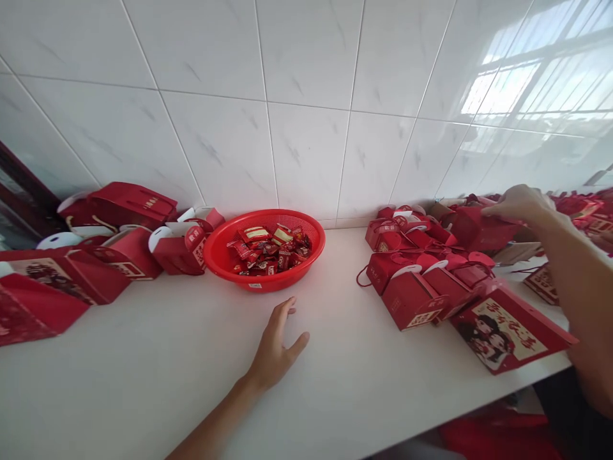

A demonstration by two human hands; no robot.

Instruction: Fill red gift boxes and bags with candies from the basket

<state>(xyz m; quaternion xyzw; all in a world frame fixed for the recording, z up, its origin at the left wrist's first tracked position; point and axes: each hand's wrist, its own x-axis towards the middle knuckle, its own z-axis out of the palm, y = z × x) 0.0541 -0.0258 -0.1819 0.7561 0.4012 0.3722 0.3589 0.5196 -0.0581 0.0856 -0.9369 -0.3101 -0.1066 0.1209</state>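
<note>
My left hand (275,348) is over the white table, just in front of a red plastic basket (218,276). Its thumb and fingers are apart, with nothing between them. Inside the basket lie several wrapped sweets (268,252) in red, cream and dark wrappers. At the far right, my right hand (517,203) reaches over a group of red boxes. Its fingers are closed at the top of a red paper gift box (474,228); the fingertips are partly hidden.
Red gift boxes (177,249) stand left of the basket, some with open flaps. More boxes (412,297), some with cord handles, cluster at the right; one printed box (510,329) is near the front edge. A tiled wall (311,140) rises behind the white table (335,383).
</note>
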